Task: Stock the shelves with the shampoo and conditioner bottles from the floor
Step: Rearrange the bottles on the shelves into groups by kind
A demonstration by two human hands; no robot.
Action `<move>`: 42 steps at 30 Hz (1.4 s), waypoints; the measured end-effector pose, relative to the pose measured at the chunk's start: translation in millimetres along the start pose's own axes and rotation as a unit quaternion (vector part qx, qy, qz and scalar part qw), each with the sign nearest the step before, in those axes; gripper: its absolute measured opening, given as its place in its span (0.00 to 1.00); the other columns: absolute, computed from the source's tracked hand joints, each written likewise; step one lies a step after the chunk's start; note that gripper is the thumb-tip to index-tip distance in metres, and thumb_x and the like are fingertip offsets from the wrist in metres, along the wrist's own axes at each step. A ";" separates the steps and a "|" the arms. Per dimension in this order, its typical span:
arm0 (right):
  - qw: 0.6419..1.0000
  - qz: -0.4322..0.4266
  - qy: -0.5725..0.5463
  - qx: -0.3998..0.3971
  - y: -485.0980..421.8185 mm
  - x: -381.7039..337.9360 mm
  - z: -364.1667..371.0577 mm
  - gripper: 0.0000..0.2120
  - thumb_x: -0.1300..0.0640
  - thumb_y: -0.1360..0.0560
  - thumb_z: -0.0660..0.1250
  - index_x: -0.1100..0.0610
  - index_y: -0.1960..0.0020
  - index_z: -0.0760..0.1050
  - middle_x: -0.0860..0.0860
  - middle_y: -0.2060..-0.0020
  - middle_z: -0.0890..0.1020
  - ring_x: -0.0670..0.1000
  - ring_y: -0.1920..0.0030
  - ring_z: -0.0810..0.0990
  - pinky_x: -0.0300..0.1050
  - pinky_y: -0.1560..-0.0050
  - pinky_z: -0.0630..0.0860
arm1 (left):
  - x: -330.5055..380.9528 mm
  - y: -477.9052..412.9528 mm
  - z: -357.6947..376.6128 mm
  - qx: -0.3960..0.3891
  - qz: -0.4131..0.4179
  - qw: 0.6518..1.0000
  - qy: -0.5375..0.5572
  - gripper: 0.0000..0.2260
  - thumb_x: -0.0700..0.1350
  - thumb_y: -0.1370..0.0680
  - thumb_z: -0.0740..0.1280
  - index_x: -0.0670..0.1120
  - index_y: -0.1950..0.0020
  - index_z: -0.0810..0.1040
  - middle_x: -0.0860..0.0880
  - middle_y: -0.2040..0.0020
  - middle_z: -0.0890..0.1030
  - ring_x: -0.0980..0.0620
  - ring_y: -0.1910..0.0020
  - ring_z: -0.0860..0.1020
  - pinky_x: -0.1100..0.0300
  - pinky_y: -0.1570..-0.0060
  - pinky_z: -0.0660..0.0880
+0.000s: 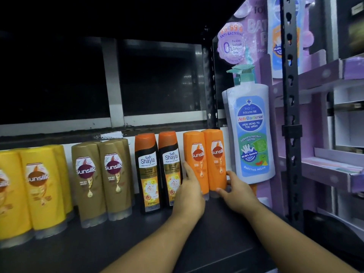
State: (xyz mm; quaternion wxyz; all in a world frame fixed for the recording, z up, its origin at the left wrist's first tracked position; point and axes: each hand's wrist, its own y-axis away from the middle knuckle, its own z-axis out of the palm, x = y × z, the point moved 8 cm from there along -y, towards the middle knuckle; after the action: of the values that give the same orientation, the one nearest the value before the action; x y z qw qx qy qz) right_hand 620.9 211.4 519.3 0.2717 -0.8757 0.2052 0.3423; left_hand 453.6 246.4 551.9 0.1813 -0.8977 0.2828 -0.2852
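Note:
Two orange Sunsilk bottles stand side by side on the dark shelf [122, 243], caps down. My left hand [190, 196] grips the left orange bottle [194, 152] low down, fingers round its left side. My right hand [235, 191] holds the right orange bottle [216, 154] at its base, thumb in front and fingers behind. To their left stand two black Safi Shayla bottles [149, 170], brown-gold Sunsilk bottles [102, 180] and yellow Sunsilk bottles [42, 186]. The floor is out of view.
A large white pump bottle of kids head-to-toe wash [251, 134] stands just right of the orange bottles, against a purple cardboard display [266, 62]. A black perforated upright [290, 119] bounds the shelf on the right. The shelf's back is dark with pale frame bars.

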 end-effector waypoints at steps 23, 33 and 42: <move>0.999 -0.006 0.043 0.005 -3.2 -1.4 3.5 0.35 0.42 0.22 0.69 0.47 0.22 0.56 0.50 0.28 0.73 0.58 0.30 0.75 0.60 0.32 0.75 | -18.7 -15.2 3.1 0.003 -0.037 0.996 -0.083 0.35 0.49 0.16 0.64 0.42 0.16 0.48 0.43 0.33 0.77 0.42 0.34 0.77 0.48 0.37 0.78; 0.999 -0.018 0.043 0.023 0.8 -5.0 -0.5 0.32 0.43 0.22 0.69 0.49 0.24 0.60 0.51 0.31 0.76 0.57 0.34 0.77 0.57 0.35 0.76 | -15.8 -13.4 -4.3 0.021 -0.021 0.998 -0.063 0.38 0.48 0.17 0.66 0.45 0.16 0.44 0.44 0.36 0.78 0.43 0.37 0.79 0.48 0.38 0.78; 0.983 -0.141 0.049 0.106 21.9 -32.0 -22.4 0.15 0.42 0.24 0.70 0.47 0.44 0.70 0.44 0.48 0.78 0.48 0.48 0.79 0.50 0.47 0.81 | -6.6 13.0 -48.5 0.064 0.149 0.987 -0.016 0.19 0.53 0.17 0.64 0.53 0.26 0.70 0.53 0.36 0.79 0.53 0.38 0.78 0.56 0.39 0.77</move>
State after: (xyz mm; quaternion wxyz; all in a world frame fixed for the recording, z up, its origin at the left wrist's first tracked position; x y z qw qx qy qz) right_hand 598.1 186.3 548.6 0.3978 -0.8779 0.1280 0.2336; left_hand 414.1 232.4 580.3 0.2833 -0.8364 0.3919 -0.2578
